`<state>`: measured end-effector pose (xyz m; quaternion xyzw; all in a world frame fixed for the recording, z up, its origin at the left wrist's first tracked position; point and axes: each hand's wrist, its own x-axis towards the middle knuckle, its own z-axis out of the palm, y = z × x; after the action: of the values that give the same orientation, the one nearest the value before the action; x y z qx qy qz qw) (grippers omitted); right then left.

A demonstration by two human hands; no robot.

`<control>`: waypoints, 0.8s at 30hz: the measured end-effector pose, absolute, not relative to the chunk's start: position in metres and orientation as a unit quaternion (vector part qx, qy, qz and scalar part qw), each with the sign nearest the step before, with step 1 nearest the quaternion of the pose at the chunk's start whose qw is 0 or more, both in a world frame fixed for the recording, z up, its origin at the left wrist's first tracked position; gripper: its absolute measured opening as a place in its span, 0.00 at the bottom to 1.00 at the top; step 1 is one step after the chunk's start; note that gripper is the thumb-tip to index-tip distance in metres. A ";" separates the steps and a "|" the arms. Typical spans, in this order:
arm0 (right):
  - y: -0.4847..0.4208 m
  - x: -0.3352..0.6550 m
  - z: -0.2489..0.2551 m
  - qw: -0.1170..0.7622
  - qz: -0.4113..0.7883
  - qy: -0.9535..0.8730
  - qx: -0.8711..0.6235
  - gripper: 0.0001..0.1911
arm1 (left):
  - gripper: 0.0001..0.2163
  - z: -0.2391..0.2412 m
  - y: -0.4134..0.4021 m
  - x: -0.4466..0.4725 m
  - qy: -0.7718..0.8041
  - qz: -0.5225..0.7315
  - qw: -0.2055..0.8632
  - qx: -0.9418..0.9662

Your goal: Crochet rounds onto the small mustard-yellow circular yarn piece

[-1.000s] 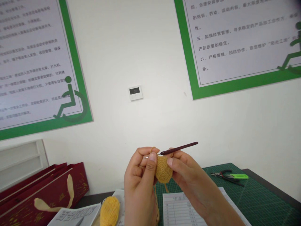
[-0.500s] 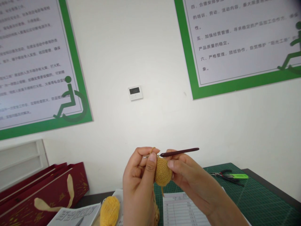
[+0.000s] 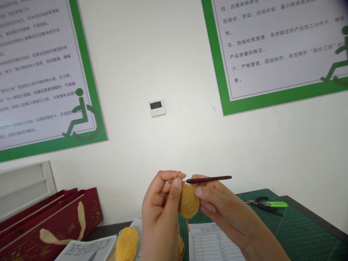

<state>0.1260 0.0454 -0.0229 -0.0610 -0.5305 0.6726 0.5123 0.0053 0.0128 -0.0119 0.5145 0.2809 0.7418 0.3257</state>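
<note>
A small round piece of yellow crochet work [image 3: 189, 201] is held up in front of the wall. My left hand [image 3: 160, 214] pinches its left edge with thumb and curled fingers, and a strand of yellow yarn loops over the forefinger. My right hand [image 3: 220, 210] grips a dark brown crochet hook [image 3: 209, 178], which lies nearly level with its tip at the top edge of the crochet piece. A yarn tail hangs below the piece.
A ball of yellow yarn [image 3: 127, 243] lies on the table beside printed sheets [image 3: 209, 243]. A green cutting mat [image 3: 293, 228] carries pliers with a green-handled tool [image 3: 265, 203]. Red gift bags [image 3: 51, 221] stand at the left. Posters and a thermostat [image 3: 157, 107] hang on the wall.
The hook's handle has swung down from a raised slant to nearly level. The crochet piece has turned a little, showing more of its round face. Both hands stay in place.
</note>
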 end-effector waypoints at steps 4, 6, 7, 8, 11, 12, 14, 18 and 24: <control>0.042 0.126 -0.021 0.510 0.702 -0.496 -0.039 0.10 | 0.06 -0.013 0.013 0.005 0.281 0.737 0.329 0.520; 0.043 0.126 -0.021 0.511 0.707 -0.487 -0.040 0.10 | 0.06 -0.013 0.013 0.005 0.283 0.737 0.326 0.521; 0.043 0.126 -0.021 0.511 0.708 -0.486 -0.043 0.10 | 0.06 -0.012 0.013 0.006 0.283 0.737 0.324 0.522; 0.044 0.125 -0.021 0.511 0.708 -0.485 -0.046 0.11 | 0.06 -0.012 0.012 0.006 0.283 0.737 0.323 0.522; 0.045 0.124 -0.022 0.512 0.708 -0.484 -0.053 0.13 | 0.06 -0.011 0.012 0.006 0.281 0.736 0.322 0.525; 0.045 0.124 -0.022 0.513 0.707 -0.484 -0.054 0.13 | 0.06 -0.011 0.012 0.006 0.280 0.736 0.322 0.525; 0.045 0.124 -0.023 0.514 0.708 -0.482 -0.052 0.12 | 0.06 -0.011 0.012 0.005 0.281 0.735 0.324 0.525; 0.045 0.125 -0.024 0.513 0.711 -0.480 -0.044 0.11 | 0.07 -0.011 0.012 0.005 0.279 0.737 0.325 0.523; 0.045 0.124 -0.025 0.513 0.700 -0.495 -0.051 0.11 | 0.07 -0.010 0.012 0.006 0.281 0.737 0.323 0.523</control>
<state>0.1244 0.0448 -0.0253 -0.0513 -0.4945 0.6998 0.5129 0.0058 0.0117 -0.0103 0.5226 0.2810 0.7374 0.3227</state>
